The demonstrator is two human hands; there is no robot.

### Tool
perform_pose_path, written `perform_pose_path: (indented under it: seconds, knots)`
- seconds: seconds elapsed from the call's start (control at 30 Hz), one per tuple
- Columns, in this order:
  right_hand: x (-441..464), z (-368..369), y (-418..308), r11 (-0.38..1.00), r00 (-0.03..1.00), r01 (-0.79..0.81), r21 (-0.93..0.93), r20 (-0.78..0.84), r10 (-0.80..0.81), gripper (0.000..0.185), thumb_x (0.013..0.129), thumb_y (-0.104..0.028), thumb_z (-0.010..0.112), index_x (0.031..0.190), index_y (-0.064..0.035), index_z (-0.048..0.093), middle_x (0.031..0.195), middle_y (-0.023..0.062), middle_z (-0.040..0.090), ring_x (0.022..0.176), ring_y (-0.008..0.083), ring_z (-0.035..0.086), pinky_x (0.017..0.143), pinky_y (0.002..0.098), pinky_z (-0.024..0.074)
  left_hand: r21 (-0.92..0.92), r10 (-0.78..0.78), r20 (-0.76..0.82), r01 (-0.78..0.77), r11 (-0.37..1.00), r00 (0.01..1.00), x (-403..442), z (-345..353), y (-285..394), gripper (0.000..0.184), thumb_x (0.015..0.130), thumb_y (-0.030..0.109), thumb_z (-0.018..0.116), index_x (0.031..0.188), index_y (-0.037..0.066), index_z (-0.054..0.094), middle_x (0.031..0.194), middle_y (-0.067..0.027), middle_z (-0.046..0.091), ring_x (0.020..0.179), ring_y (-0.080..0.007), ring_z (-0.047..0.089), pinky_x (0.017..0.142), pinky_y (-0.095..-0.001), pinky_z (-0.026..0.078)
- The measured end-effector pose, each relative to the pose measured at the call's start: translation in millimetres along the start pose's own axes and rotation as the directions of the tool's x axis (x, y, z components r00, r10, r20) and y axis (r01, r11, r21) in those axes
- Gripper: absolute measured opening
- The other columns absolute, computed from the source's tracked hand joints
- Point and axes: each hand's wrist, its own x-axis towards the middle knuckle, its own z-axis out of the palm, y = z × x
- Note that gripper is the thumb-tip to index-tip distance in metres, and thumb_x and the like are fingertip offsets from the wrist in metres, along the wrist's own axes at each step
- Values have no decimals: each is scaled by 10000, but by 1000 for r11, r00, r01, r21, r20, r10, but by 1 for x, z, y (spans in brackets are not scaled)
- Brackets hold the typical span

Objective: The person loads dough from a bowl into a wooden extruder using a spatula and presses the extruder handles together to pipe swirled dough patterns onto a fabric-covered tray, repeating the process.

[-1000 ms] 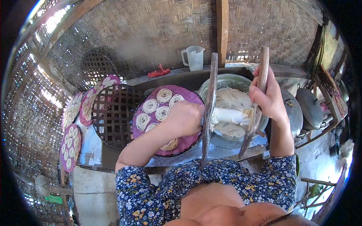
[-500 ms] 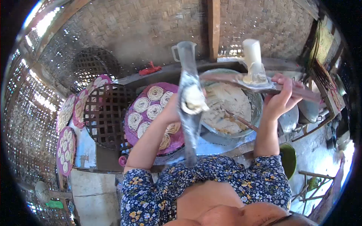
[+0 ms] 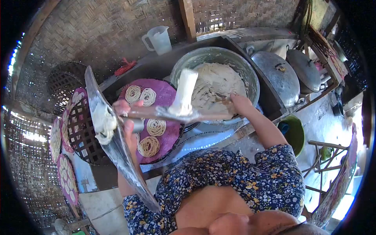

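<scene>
On the left, my left hand point(image 3: 127, 113) is wrapped round the wooden press pieces: one long board point(image 3: 117, 145) with dough at its middle slants down, and a second bar point(image 3: 156, 113) carrying a white dough-coated plunger point(image 3: 184, 92) extends to the right. My right hand point(image 3: 239, 105) is closed at the edge of the dough in the big basin point(image 3: 254, 84), by the handle of a small tool; its fingertips are partly hidden. Pale dough point(image 3: 219, 80) fills much of the basin. Under my left hand lies a purple round tray point(image 3: 168, 135) with coiled noodle nests point(image 3: 156, 127).
A clear jug point(image 3: 159, 41) and red cloth point(image 3: 125, 66) stand behind. Lidded pots point(image 3: 276, 76) are at the right, a green bucket point(image 3: 295, 135) below them. Woven baskets point(image 3: 80, 131) and more nest-covered trays point(image 3: 67, 180) stand at the left.
Both press pieces moved left over the purple tray, and my left hand now holds both. My right hand let go of the plunger piece and moved down to the basin. The view tilted.
</scene>
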Motion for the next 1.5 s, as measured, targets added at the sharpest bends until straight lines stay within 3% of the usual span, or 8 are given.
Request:
perform_pose_path:
  seconds: [0.27,0.47,0.53,0.7,0.9,1.0,1.2,1.5]
  knots:
    - [-17,-76,9,932,958,199,-304,261,-120,209,744,-144,540,933,-103,619,801,137,625,800,314,618,672,426,488,181,-237,129,212,960,963,-36,-39,5,343,771,111,611,1037,-7,429,922,-248,553,673,-294,635,389,-268,514]
    - [1,-20,5,955,931,181,-237,354,-89,261,679,-273,616,841,-75,669,871,137,651,788,298,630,702,395,501,223,-239,112,210,952,964,-43,-25,9,449,705,288,747,1006,38,528,1071,-72,456,872,-301,610,782,-406,504]
    - [1,-21,-6,963,913,188,-191,396,-100,288,653,-293,636,848,-84,671,867,136,651,795,293,628,710,392,499,174,-225,146,199,964,963,-47,-35,-1,558,559,94,782,1039,25,506,1007,-83,514,910,-301,598,654,-364,551]
    - [1,-13,-10,992,929,123,-24,353,-106,288,667,-342,657,827,-103,675,813,144,649,807,303,620,697,409,487,-133,-354,175,378,916,919,-50,-44,-15,421,757,247,625,1069,0,487,945,-165,551,748,-302,601,505,-362,534]
    - [-18,-104,-7,952,802,-116,282,592,-77,328,781,-377,626,916,-81,669,803,106,664,759,197,625,668,341,472,85,-207,230,192,978,951,-41,-30,-21,324,829,216,539,1069,3,489,871,-155,567,672,-233,569,548,-309,479]
    - [-20,-140,18,839,823,292,458,326,-464,333,806,-317,628,1002,-48,642,816,83,665,715,126,585,641,288,460,-276,-553,212,593,757,806,-41,-34,-33,363,750,34,612,1080,59,462,983,-113,559,910,-213,579,807,-330,492]
    - [-56,-241,-35,668,786,314,674,210,-581,369,807,-198,634,1077,46,571,933,116,657,812,135,595,749,272,458,642,-338,270,94,761,902,-8,15,-38,461,678,241,729,1060,48,559,937,-92,630,849,-207,614,769,-340,489]
    - [-103,-315,-121,727,747,660,-187,66,-661,263,790,-296,588,969,-115,650,745,140,615,726,333,583,622,409,448,718,-345,315,15,695,884,5,53,-1,501,631,314,726,1047,71,588,1007,-135,610,929,-287,591,810,-353,455]
